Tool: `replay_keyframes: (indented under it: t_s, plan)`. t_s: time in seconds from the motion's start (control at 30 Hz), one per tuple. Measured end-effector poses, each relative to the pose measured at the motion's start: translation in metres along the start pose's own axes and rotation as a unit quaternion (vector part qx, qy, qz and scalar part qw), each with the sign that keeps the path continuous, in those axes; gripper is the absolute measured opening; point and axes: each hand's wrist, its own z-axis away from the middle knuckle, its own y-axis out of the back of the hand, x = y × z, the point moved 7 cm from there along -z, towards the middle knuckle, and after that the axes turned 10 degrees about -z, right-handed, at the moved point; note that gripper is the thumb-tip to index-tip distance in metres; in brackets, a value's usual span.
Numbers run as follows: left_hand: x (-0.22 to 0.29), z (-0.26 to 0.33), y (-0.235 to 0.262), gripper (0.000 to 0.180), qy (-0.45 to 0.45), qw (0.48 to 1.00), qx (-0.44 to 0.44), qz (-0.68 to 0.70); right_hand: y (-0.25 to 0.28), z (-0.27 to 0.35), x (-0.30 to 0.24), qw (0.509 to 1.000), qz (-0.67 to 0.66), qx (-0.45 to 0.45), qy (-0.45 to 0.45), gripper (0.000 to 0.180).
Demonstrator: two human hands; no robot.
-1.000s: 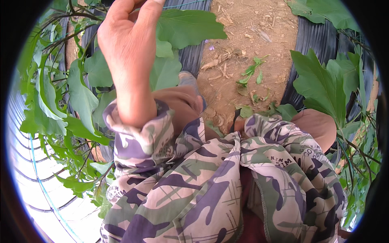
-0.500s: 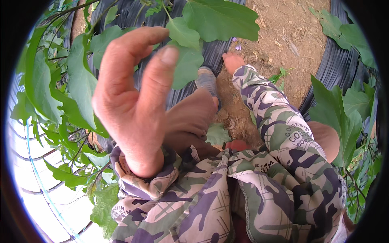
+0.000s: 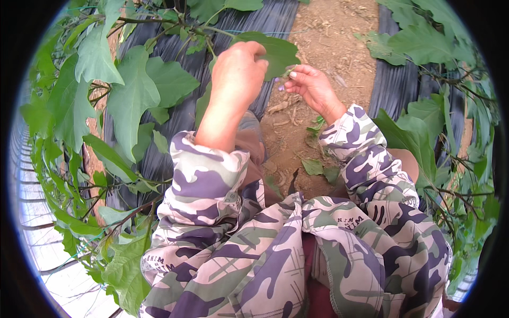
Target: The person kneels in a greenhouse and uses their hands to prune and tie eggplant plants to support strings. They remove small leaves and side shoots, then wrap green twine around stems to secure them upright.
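Note:
My left hand (image 3: 237, 71) is raised in front of me, its fingers curled around a large green leaf (image 3: 275, 53) on a thin stem. My right hand (image 3: 312, 87) is just to its right, fingertips pinched at a small purple flower bud (image 3: 280, 84) on the same plant. Both forearms wear camouflage sleeves (image 3: 201, 180). The two hands nearly touch at the leaf. What exactly lies inside the left hand's fingers is hidden.
Leafy green plants (image 3: 127, 95) crowd the left side, and more stand on the right (image 3: 424, 47). Black plastic ground cover (image 3: 265, 21) flanks a strip of bare brown soil (image 3: 328, 47). Fallen leaves (image 3: 314, 167) lie on the soil near my knees.
My left hand, open and close to the camera before, has moved forward onto the leaf and closed. My right hand has come up from low beside it to the bud.

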Motion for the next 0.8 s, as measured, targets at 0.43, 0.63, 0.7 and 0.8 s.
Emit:
replay_keyframes:
  t_s: [0.43, 0.63, 0.7, 0.8]
  plan:
    - [0.08, 0.076, -0.027, 0.016, -0.1, 0.983, 0.037, 0.148, -0.069, 0.156, -0.08, 0.963, 0.179, 0.063, 0.192, 0.011]
    - [0.084, 0.092, -0.013, 0.004, -0.191, 0.95, 0.186, 0.162, -0.085, 0.167, -0.091, 0.908, 0.342, 0.112, 0.213, 0.011]
    - [0.082, 0.096, -0.016, 0.002, -0.21, 0.942, 0.208, 0.158, -0.085, 0.166, -0.089, 0.902, 0.355, 0.102, 0.225, 0.01]
    - [0.084, 0.096, -0.021, 0.002, -0.217, 0.94, 0.218, 0.15, -0.078, 0.162, -0.087, 0.909, 0.335, 0.1, 0.228, 0.012]
